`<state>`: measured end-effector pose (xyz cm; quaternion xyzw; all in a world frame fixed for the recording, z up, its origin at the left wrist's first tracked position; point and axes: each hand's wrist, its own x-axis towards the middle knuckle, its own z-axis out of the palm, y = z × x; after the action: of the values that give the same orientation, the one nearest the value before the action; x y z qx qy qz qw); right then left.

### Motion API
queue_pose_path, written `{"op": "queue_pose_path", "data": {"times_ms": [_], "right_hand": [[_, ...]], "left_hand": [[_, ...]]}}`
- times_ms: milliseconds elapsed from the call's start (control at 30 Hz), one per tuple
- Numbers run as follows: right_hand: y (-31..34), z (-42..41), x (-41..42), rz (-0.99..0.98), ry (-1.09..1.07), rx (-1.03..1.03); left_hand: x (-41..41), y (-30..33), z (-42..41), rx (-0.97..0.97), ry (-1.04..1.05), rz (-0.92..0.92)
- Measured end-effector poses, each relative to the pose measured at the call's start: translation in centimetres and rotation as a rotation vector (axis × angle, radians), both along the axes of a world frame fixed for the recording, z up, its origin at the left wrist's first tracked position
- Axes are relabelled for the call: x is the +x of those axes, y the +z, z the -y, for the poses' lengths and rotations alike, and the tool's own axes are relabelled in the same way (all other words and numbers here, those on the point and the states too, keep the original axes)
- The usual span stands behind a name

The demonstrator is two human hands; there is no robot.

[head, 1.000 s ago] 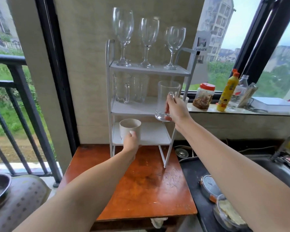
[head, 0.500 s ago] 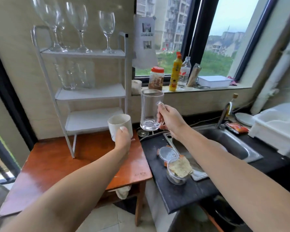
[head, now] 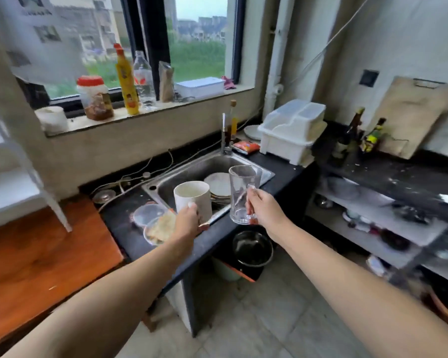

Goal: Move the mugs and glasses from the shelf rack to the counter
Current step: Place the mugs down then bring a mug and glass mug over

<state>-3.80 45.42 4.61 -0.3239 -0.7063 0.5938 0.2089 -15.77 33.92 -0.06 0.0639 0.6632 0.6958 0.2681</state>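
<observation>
Left hand (head: 188, 220) curled around the white mug (head: 193, 200), fingers (head: 192, 205) grasping it from the near side, mug upright and lifted above the front edge of the sink (head: 192, 171). Right hand (head: 263, 210) holding the glass mug (head: 243, 193) by its handle, fingers clenched on the handle, glass upright and also in the air, just right of the white mug and not touching it. Both mugs carried over the black bench (head: 217, 236), not set down.

Inside the sink, a stack of plates (head: 219, 186) behind the two mugs. On the bench, left of the sink, a clear lid (head: 146, 214) and a clear container (head: 159, 228) with some food, partly hidden by the left hand. At the far left edge, part of the white shelf rack (head: 18, 177) standing on a brown wooden table (head: 36, 254). On the window sill, a jar with red lid (head: 95, 98), a yellow bottle (head: 126, 81) and a clear bottle (head: 143, 80) side by side. Right of the sink, a white dish rack (head: 292, 130); further right, a cutting board (head: 411, 115) leaning on the wall. Below the bench, a dark bucket (head: 252, 248) on the floor.
</observation>
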Motion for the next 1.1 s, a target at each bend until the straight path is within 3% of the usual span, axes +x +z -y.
{"op": "queue_pose_path", "data": {"times_ms": [333, 567, 900, 1100], "right_hand": [[-3.4, -12.8, 14.3, 0.111, -0.458, -0.017], [-2.3, -22.4, 21.6, 0.174, -0.729, 0.016], [-2.6, -30.7, 33.2, 0.159, -1.065, -0.065], [-3.7, -39.3, 40.5, 0.143, -1.148, -0.068]], "left_hand": [[10.2, -3.0, -18.9, -0.025, -0.523, 0.058], [16.5, -1.2, -32.5, -0.030, -0.803, 0.108], [27.6, 0.1, -46.7, -0.069, -1.092, 0.071], [35.4, -0.6, -55.4, -0.087, -1.201, 0.084]]}}
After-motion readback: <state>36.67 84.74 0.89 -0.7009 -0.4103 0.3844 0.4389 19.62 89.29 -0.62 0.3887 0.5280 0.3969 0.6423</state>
